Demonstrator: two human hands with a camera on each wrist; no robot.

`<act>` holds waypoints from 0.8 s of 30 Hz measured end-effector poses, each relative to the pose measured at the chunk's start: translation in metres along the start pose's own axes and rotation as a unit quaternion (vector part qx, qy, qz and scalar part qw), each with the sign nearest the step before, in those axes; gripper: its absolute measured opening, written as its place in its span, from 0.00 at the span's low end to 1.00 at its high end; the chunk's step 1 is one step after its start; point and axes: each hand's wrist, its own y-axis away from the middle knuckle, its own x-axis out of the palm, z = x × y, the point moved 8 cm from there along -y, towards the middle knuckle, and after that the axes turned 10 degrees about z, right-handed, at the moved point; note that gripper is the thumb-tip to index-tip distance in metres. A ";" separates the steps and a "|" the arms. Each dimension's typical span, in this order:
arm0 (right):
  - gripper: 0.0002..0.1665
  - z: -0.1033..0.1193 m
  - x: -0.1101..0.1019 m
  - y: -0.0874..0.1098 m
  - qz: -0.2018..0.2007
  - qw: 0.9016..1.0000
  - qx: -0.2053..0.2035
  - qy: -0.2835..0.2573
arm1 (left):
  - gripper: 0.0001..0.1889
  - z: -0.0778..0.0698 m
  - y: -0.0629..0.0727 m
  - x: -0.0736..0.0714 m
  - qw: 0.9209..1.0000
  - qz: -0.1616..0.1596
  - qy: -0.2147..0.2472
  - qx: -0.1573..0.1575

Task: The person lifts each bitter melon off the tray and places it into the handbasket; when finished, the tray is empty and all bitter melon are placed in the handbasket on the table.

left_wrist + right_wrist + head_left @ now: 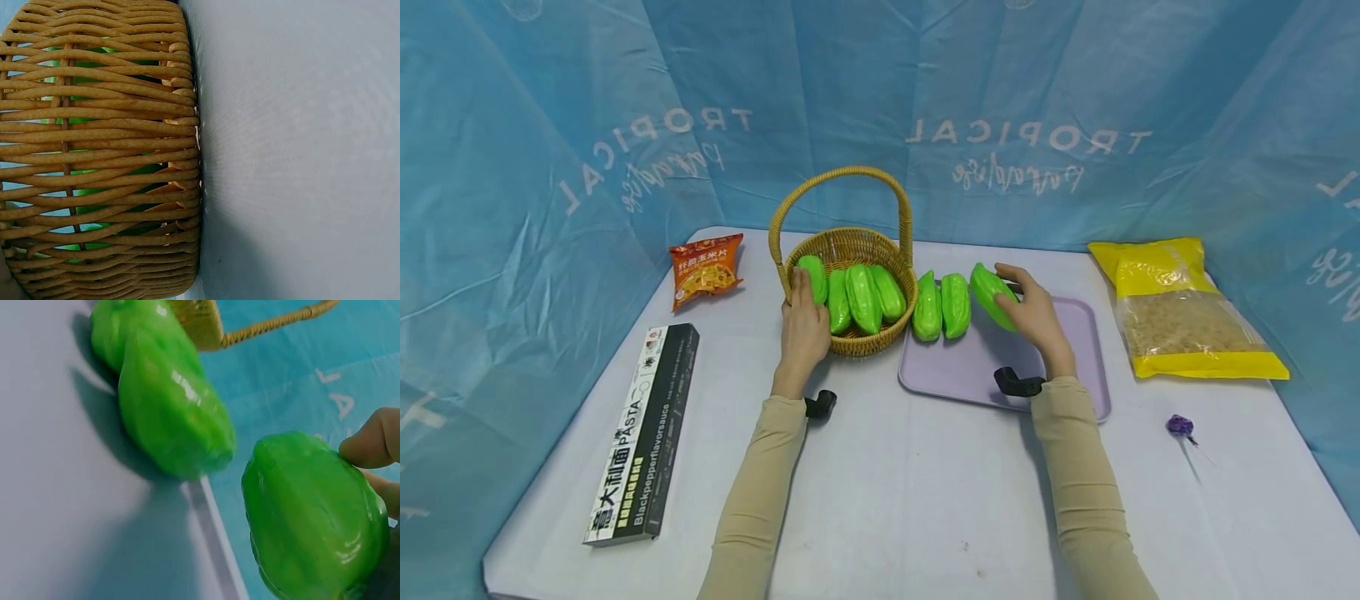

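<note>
My right hand holds a glossy green ridged fruit above the lilac tray, thumb and fingers on its near end. In the right wrist view this fruit hangs apart from two others. Those two, a green fruit and another green fruit, lie side by side at the tray's left. At the left rim of the wicker basket is my left hand, gripping it beside a green fruit. Several green fruits lie inside. Most of the left hand is outside its wrist view.
The basket's tall handle arches over it. To the left are an orange snack bag and a long pasta box. On the right lie a yellow bag and a small purple object. A blue curtain surrounds the white table.
</note>
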 end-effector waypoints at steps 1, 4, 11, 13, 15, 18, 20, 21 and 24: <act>0.31 0.004 0.001 0.000 0.002 1.000 -0.006 -0.002 | 0.31 0.000 0.000 0.000 1.000 -0.001 0.000 0.002; 0.30 0.014 0.004 -0.002 0.009 1.000 -0.021 -0.008 | 0.31 -0.001 0.000 -0.001 1.000 -0.004 -0.001 0.007; 0.28 0.032 0.011 -0.007 0.012 0.999 -0.027 -0.015 | 0.32 -0.001 0.001 -0.001 1.000 0.006 -0.001 0.001; 0.27 0.038 0.013 -0.009 0.012 0.999 -0.032 -0.022 | 0.32 -0.001 0.001 -0.001 1.000 0.008 0.001 -0.001; 0.26 0.044 0.015 -0.012 0.015 0.999 -0.039 -0.033 | 0.32 -0.001 0.001 -0.001 1.000 0.008 0.001 -0.003; 0.25 0.052 0.021 -0.014 0.023 0.998 -0.043 -0.044 | 0.32 0.000 0.000 0.000 1.000 0.008 -0.001 -0.003; 0.25 0.057 0.025 -0.016 0.029 0.997 -0.043 -0.049 | 0.32 0.001 -0.001 0.000 1.000 0.008 -0.001 -0.003; 0.24 0.060 0.027 -0.016 0.032 0.997 -0.044 -0.049 | 0.32 0.001 -0.001 0.000 1.000 0.008 0.001 -0.003; 0.24 0.069 0.034 -0.019 0.048 0.996 -0.052 -0.045 | 0.32 0.001 -0.001 0.001 1.000 0.007 0.004 -0.001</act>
